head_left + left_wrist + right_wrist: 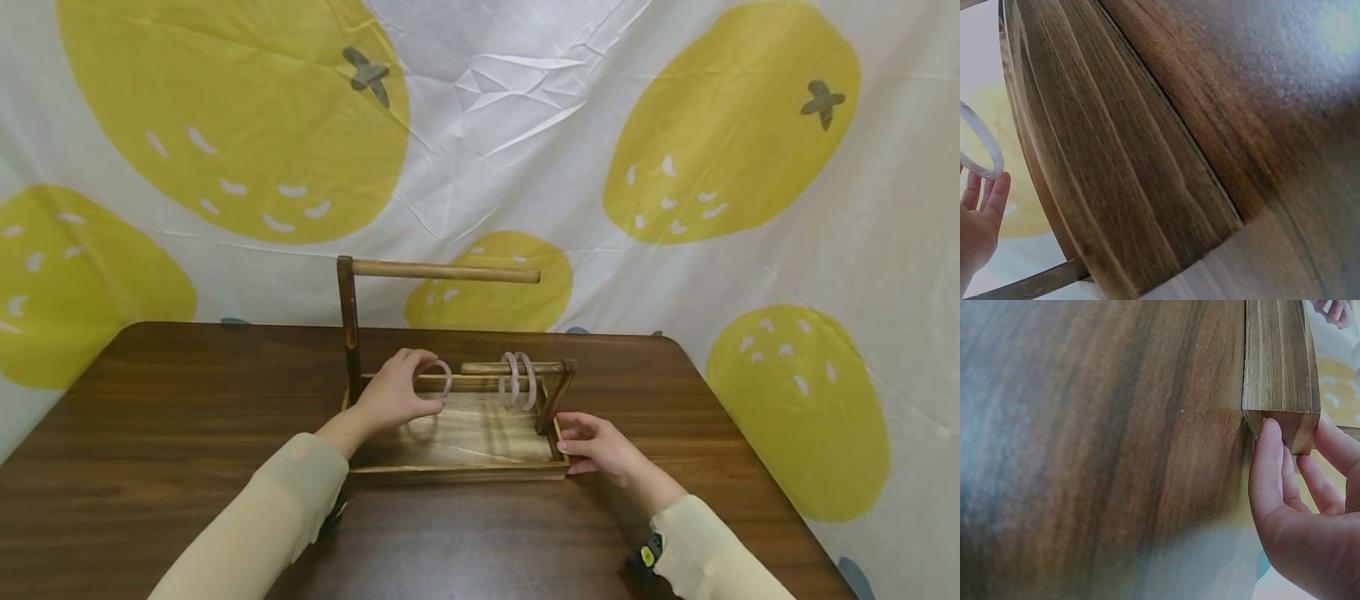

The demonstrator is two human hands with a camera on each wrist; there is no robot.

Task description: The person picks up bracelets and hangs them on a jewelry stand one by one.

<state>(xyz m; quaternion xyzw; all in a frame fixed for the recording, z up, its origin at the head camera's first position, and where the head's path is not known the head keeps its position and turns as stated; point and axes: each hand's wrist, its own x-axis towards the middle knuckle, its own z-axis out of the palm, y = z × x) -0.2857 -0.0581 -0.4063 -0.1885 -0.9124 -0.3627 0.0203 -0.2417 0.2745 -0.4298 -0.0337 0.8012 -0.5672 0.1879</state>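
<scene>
My left hand (396, 390) pinches a pale translucent bangle (449, 380) between thumb and fingers, over the left half of a wooden rack's tray (457, 474). The left wrist view catches this bangle (992, 140) upright at its left edge, fingertips at its lower side. Two similar bangles (514, 382) hang on the rack's lower rod (480, 368), close to the right post (557, 398). At the tray's right end, my right hand (600, 448) holds the end wall. In the right wrist view, fingertips (1269, 428) touch the tray's end face.
A longer upper rod (446, 271) juts rightward from the tall left post (348, 325), its right end free. The rack stands on a dark brown wooden table (187, 467). Behind hangs a white cloth (487, 167) with large yellow fruit prints.
</scene>
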